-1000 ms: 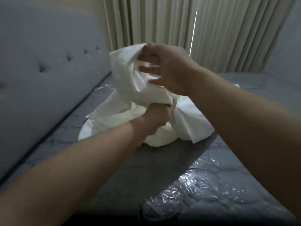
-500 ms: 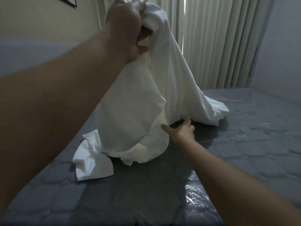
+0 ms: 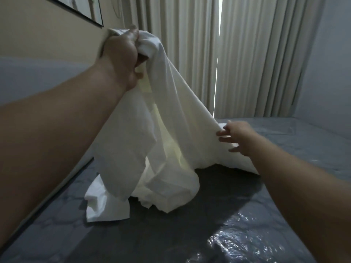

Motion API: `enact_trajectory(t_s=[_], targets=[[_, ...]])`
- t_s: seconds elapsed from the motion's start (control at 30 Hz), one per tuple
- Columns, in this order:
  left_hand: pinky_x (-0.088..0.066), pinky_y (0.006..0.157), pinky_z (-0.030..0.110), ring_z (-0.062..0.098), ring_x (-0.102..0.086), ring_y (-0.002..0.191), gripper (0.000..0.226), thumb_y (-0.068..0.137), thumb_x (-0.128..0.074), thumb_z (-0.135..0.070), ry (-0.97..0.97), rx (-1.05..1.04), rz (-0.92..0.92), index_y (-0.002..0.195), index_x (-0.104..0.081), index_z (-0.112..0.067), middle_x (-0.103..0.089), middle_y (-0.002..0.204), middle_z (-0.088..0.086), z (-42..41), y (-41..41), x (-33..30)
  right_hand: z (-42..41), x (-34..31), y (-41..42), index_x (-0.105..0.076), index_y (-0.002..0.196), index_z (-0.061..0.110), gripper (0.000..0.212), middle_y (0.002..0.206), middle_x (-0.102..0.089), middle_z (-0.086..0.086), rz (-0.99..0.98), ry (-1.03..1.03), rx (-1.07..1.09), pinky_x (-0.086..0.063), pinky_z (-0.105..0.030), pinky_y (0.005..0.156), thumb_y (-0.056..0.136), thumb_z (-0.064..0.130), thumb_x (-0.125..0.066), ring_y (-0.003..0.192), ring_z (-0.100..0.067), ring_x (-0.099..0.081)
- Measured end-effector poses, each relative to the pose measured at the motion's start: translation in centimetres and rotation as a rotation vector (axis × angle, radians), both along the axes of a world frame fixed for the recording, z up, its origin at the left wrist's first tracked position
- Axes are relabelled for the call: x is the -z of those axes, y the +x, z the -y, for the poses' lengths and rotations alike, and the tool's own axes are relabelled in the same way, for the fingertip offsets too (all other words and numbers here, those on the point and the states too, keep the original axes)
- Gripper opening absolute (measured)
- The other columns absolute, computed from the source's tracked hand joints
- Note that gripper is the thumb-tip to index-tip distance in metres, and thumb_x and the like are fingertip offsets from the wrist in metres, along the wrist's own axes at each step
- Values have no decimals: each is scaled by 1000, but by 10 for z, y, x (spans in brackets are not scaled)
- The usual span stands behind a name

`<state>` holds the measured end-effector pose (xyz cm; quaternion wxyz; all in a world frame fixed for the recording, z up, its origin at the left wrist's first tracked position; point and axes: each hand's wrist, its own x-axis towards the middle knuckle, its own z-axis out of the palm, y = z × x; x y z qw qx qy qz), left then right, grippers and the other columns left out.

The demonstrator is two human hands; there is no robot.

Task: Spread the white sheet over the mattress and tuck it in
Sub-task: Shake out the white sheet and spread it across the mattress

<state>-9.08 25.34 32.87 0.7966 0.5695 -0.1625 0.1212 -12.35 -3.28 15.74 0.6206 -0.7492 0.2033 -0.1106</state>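
The white sheet (image 3: 171, 133) hangs bunched from my left hand (image 3: 121, 54), which is raised high on the left and shut on the sheet's top. Its lower folds trail onto the grey quilted mattress (image 3: 190, 234), which is wrapped in shiny plastic. My right hand (image 3: 237, 137) reaches out at mid-height on the right, fingers spread and touching the sheet's right-hand slope. Whether those fingers pinch any cloth I cannot tell. The far part of the sheet lies behind my right forearm.
A grey padded headboard (image 3: 38, 76) runs along the left side, with a beige wall and a framed picture (image 3: 85, 12) above it. Cream curtains (image 3: 247, 54) hang at the far end of the bed. A pale wall (image 3: 332, 73) stands on the right.
My left hand has lifted the sheet from the mattress to high on the left. My right hand let go of the bundle, dropped low, then rose to the sheet's right slope.
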Motion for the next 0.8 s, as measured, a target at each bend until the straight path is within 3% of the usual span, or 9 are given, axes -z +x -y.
enact_trajectory(t_s=[0.07, 0.17, 0.23, 0.33, 0.47, 0.57, 0.63, 0.73, 0.8], targets=[[-44, 105, 56, 12, -78, 90, 28, 105, -54, -43, -13, 40, 9, 118, -68, -23, -80, 101, -7, 14, -5, -5, -7, -9, -9, -67, 114, 19, 22, 111, -75, 1, -15, -183, -141, -45, -55, 102, 98, 35, -63, 106, -20, -68], [-45, 103, 59, 16, -78, 89, 24, 103, -59, -40, -14, 156, 50, 116, -69, -22, -80, 103, -4, 43, -22, -12, -46, 12, 7, -58, 134, 21, 66, 128, -64, 0, -61, -298, -272, -51, -44, 89, 79, 48, -84, 116, -24, -59], [-47, 100, 62, 19, -78, 90, 25, 102, -61, -39, 10, 220, 84, 119, -69, -22, -79, 108, -1, 58, -39, -15, -66, 37, 27, -54, 140, 9, 87, 134, -63, -7, 3, -381, -145, -52, -46, 100, 75, 60, -80, 122, -31, -60], [-53, 96, 57, 18, -78, 90, 19, 104, -60, -37, 59, 206, 114, 115, -69, -25, -79, 109, -1, 57, -51, -13, -61, 56, 43, -56, 134, 3, 62, 133, -62, -18, 24, -356, 97, -47, -47, 108, 99, 53, -53, 126, -39, -59], [-53, 80, 39, 7, -76, 89, 31, 103, -53, -50, 193, -75, 78, 120, -67, -28, -77, 107, -10, 21, -29, 5, -33, 35, 17, -48, 139, 21, 41, 132, -61, -12, -94, 226, 125, -52, -57, 96, 105, 44, -40, 113, -43, -63], [-51, 75, 32, 2, -74, 88, 38, 105, -46, -49, 333, -186, 35, 127, -64, -24, -75, 114, -6, -8, 3, 41, 8, -13, 9, -56, 128, 8, 39, 102, -70, -22, 33, 94, 224, -52, -42, 66, 105, 27, -30, 73, -37, -69], [-55, 91, 39, 21, -69, 104, 39, 102, -48, -45, 588, -295, 85, 127, -62, -18, -69, 125, 8, -15, 24, 66, 32, -70, -2, -63, 119, 3, 42, 98, -70, -29, 201, -5, 331, -46, -37, 59, 102, 24, -31, 61, -33, -64], [-50, 73, 31, 20, -62, 87, 34, 100, -59, -45, 761, -265, 58, 111, -64, -13, -68, 111, 9, 11, 14, 93, 43, -153, -24, -70, 106, 15, 38, 102, -73, -19, 494, -87, 389, -47, -30, 52, 91, 33, -41, 76, -32, -69], [-47, 71, 32, 22, -62, 82, 37, 97, -63, -49, 842, -168, 74, 97, -66, -12, -70, 97, 8, 46, -8, 105, 35, -190, -34, -69, 92, 15, 30, 91, -72, -9, 678, -106, 373, -50, -31, 60, 84, 32, -46, 84, -28, -70]])
